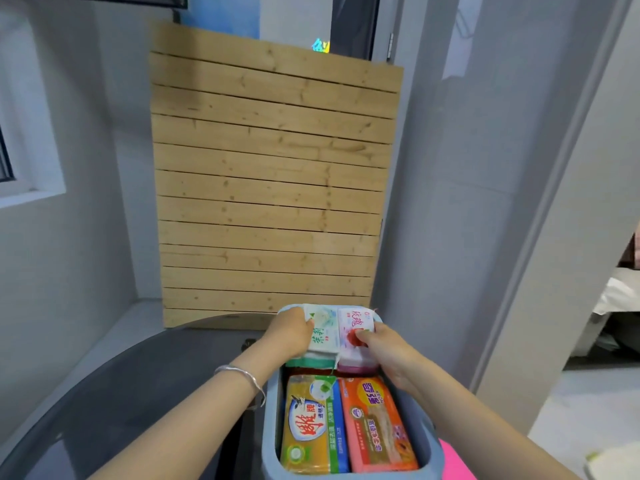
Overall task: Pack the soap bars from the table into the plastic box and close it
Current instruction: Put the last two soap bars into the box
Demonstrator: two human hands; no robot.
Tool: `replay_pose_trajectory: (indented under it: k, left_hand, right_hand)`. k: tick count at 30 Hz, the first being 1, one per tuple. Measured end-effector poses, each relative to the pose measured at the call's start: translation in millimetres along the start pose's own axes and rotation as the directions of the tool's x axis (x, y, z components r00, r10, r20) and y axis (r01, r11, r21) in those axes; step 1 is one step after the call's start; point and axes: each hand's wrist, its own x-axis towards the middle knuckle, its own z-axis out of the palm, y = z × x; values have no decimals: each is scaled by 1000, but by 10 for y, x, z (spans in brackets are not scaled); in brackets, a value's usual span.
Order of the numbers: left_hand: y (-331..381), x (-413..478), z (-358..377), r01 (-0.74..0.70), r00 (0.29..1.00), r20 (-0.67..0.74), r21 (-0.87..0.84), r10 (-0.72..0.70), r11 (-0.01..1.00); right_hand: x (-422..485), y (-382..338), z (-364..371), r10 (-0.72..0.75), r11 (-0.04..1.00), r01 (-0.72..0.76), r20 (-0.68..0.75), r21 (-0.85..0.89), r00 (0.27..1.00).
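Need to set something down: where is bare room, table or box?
Table: bare left of the box, out to its round edge. Box: crowded; yellow bar and orange bar fill the near end, the left hand and right hand hold a green bar and pink bar at the far end.

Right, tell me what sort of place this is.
Probably a room in a home, perhaps a bedroom: a slatted wooden panel like a bed base stands against the grey wall, what looks like bedding shows at the right edge, and a small window sits left.
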Motion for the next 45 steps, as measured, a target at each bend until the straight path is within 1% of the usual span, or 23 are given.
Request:
replay_pose_trajectory:
  k: [5, 8, 11, 13, 15, 16, 17, 18, 19, 21, 22, 27, 29, 31, 33, 35, 36, 37, 38, 39, 40, 42, 45]
  left_hand:
    - [-9, 5, 4, -7, 995, -93, 191, 25, 982]
    - [-38, -13, -1, -57, 976, -180, 348, 126, 936]
    - [-50, -59, -1, -112, 949, -215, 456, 231, 883]
    - [-86, -103, 6, -140, 933, -234, 462, 273, 876]
    - [-181, -173, 21, -195, 922, -235, 407, 308, 892]
    - [-229, -212, 22, -245, 920, -197, 382, 337, 891]
    - [-270, -255, 14, -301, 923, -125, 359, 365, 883]
    - [-303, -295, 0, -348, 925, -29, 334, 378, 876]
    - [-325, -330, -16, -376, 925, 73, 307, 372, 874]
    - [-346, -377, -38, -387, 916, 229, 281, 330, 878]
    - [-356, -389, -34, -389, 910, 266, 288, 317, 875]
    - [-349, -345, -56, -396, 907, 288, 333, 307, 856]
    - [-363, -341, -42, -387, 911, 269, 299, 312, 872]
    - [-417, -363, 10, -367, 923, 179, 143, 341, 919]
    - [-465, -432, 76, -306, 949, 14, -207, 316, 929]
    - [-482, -537, 143, -203, 979, -94, -573, 183, 794]
    - [-479, -589, 169, -104, 994, -60, -715, 87, 691]
    - [-483, -632, 206, 17, 999, 33, -816, 16, 578]
    - [-493, -661, 248, 132, 990, 143, -881, -11, 454]
    - [-505, -669, 278, 208, 976, 219, -916, -8, 344]
    - [-507, -682, 292, 237, 969, 247, -933, 0, 271]
    - [-483, -650, 305, 220, 975, 222, -950, -19, 222]
    - [-374, -527, 301, 177, 980, 153, -960, -127, 217]
  right_hand:
    - [-36, -21, 18, 7, 997, -5, 24, -78, 1000]
    - [-85, -39, 28, -4, 991, 10, 40, -135, 999]
    - [-127, -39, 30, -25, 977, 35, 53, -209, 998]
    - [-163, -27, 19, -85, 943, 112, 98, -314, 992]
    - [-197, 20, -17, -220, 852, 274, 169, -447, 961]
    - [-199, 62, -50, -301, 761, 371, 216, -533, 929]
    - [-205, 108, -82, -358, 630, 444, 269, -637, 894]
    - [-214, 154, -106, -382, 487, 488, 326, -725, 865]
    - [-224, 204, -126, -375, 399, 502, 363, -767, 853]
    - [-222, 287, -155, -315, 361, 488, 389, -795, 866]
    - [-218, 320, -163, -305, 356, 484, 390, -799, 869]
    - [-168, 272, -163, -292, 303, 467, 386, -830, 875]
    - [-186, 256, -150, -310, 334, 473, 378, -816, 872]
    - [-239, 265, -143, -401, 476, 471, 293, -743, 868]
    - [-315, 309, -179, -480, 720, 455, 98, -523, 872]
    - [-404, 382, -246, -411, 903, 389, -103, -181, 906]
    - [-455, 432, -281, -298, 954, 298, -139, -24, 944]
    - [-481, 513, -306, -166, 974, 179, -99, 140, 981]
    - [-506, 599, -318, -21, 948, 12, 26, 317, 999]
    - [-525, 670, -313, 93, 871, -166, 177, 463, 980]
    - [-555, 704, -294, 155, 798, -285, 276, 531, 949]
    - [-568, 759, -256, 149, 747, -315, 313, 586, 938]
    - [-542, 753, -214, 103, 717, -243, 245, 654, 964]
